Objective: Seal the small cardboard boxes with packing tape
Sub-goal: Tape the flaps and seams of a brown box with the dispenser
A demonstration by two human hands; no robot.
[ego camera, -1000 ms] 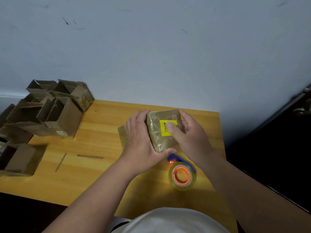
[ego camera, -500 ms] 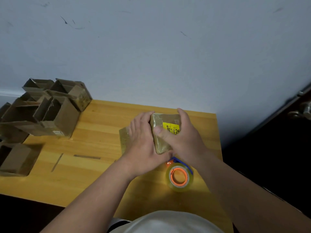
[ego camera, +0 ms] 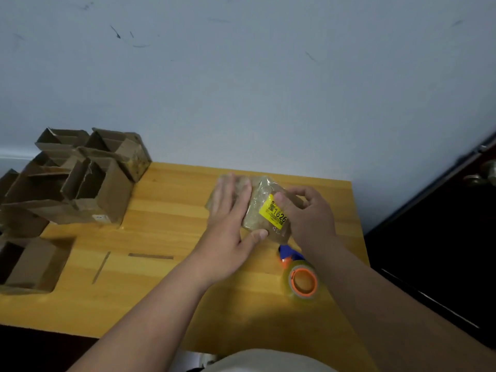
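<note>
A: What is in the middle of the wooden table (ego camera: 166, 237)?

B: A small cardboard box (ego camera: 264, 210) all wrapped in shiny clear tape. It sits toward the far right part of the table. It looks tipped a bit, with one corner pointing at the person.

A: What is on the box?

B: A yellow sticker (ego camera: 274, 212) with "1626" on it in black.

A: What is the left hand (ego camera: 228, 232) doing?

B: It lies on the left side of the box. The fingers are straight and close together, pointing away toward the wall. The thumb presses on the near edge of the box.

A: And the right hand (ego camera: 311, 218)?

B: It is on the right side of the box. Its fingers are curled, and the thumb tip pushes on the top edge of the yellow sticker. It looks like it is holding the box there.

A: Where is the tape?

B: The tape roll (ego camera: 302, 283) is near the person, just in front of the box, under the right wrist. It is clear with an orange ring inside. A blue and orange bit of the tape cutter (ego camera: 287, 255) sticks out on its far side.

A: What else is there?

B: Lots of open cardboard boxes (ego camera: 88, 183) piled at the far left of the table. One more open box (ego camera: 32, 264) lies closer, at the left edge. Two thin dark strips (ego camera: 150, 256) lie on the wood between them and the hands.
</note>
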